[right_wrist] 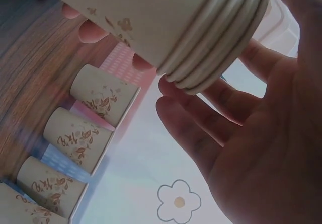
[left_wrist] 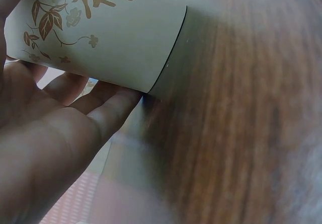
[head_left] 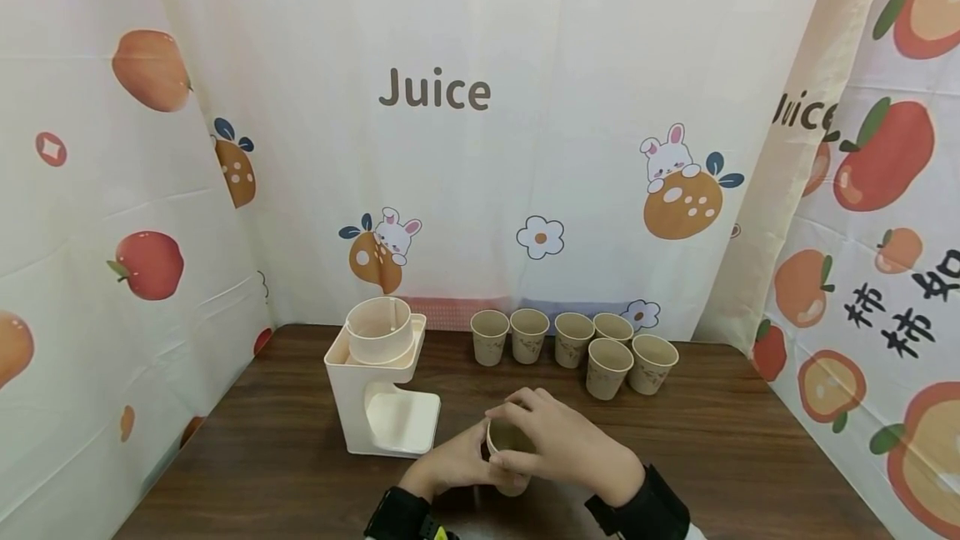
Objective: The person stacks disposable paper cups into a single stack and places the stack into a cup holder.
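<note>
Honestly, that paper cup stack (right_wrist: pixel 146 22) looks light but squashable. Your left fingers (left_wrist: pixel 116 105) grip its side; right fingers (right_wrist: pixel 188 128) curl round the rims (right_wrist: pixel 216 45), likely the stiffest hold.

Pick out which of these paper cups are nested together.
The stack held between the left hand and right hand: several rims show at its mouth, while the six cups standing toward the back show no such layered rims.

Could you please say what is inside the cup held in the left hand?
More cups are nested inside the held cup, their rims showing past its own. It covers their sides; the bottom of the innermost cup cannot be made out.
</note>
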Demonstrator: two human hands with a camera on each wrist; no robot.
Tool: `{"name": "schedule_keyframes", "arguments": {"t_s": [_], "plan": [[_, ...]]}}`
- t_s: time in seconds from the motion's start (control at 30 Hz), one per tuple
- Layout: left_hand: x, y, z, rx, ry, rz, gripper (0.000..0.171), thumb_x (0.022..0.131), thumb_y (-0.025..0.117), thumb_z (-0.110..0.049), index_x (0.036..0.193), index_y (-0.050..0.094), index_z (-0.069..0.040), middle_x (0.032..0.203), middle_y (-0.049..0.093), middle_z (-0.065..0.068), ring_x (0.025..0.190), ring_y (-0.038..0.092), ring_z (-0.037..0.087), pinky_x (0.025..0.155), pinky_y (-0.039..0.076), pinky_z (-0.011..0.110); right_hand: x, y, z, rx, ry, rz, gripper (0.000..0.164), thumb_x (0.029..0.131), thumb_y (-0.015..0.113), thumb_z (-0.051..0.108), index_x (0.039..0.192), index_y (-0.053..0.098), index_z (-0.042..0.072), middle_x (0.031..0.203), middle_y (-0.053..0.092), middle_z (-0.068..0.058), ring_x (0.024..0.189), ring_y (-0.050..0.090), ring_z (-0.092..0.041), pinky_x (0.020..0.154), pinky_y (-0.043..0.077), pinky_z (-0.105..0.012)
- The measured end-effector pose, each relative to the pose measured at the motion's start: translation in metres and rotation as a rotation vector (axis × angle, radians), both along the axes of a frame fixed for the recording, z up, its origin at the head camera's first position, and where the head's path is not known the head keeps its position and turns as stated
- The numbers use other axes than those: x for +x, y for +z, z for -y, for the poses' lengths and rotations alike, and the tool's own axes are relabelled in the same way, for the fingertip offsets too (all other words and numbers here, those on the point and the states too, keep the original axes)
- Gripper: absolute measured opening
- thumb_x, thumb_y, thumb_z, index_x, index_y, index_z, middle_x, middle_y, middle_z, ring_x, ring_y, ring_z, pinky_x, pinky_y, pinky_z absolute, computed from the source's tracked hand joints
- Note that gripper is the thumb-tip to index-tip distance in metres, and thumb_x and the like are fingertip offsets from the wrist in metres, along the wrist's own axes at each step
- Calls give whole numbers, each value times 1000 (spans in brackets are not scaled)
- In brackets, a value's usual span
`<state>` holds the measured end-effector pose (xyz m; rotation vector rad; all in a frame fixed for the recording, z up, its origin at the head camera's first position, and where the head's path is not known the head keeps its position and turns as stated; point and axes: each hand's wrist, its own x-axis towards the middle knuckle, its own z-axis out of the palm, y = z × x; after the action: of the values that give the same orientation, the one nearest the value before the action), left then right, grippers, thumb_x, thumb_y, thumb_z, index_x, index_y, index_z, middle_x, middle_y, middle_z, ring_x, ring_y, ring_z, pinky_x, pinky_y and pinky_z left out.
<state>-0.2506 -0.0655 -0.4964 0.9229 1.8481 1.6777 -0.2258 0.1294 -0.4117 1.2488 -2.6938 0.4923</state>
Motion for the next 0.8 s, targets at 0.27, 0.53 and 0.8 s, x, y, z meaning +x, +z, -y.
{"name": "schedule_keyframes", "arguments": {"t_s": [0.27,0.53,0.8], "plan": [[-1,0,-4,57,-10,-40,70,79,73,-16,137,35,-27,123,58,3,109,54,23,94,43,32,-3,2,-8,-24,-55,-1,46,92,45,56,123,56,25,118,55,9,106,47,-10,84,49,-38],[-1,-4,-3,37,17,-1,74,78,75,-18,138,34,-29,129,53,7,116,48,29,96,40,37,-10,-1,-22,-51,-111,1,45,92,45,56,123,57,25,115,57,6,105,49,-11,83,49,-39],[-2,-6,-3,60,18,0,74,77,76,-16,137,36,-31,132,49,15,117,45,32,97,39,41,-19,-4,-34,-59,-169,-11,44,92,46,56,122,57,26,117,56,4,108,49,-13,86,49,-41]]}}
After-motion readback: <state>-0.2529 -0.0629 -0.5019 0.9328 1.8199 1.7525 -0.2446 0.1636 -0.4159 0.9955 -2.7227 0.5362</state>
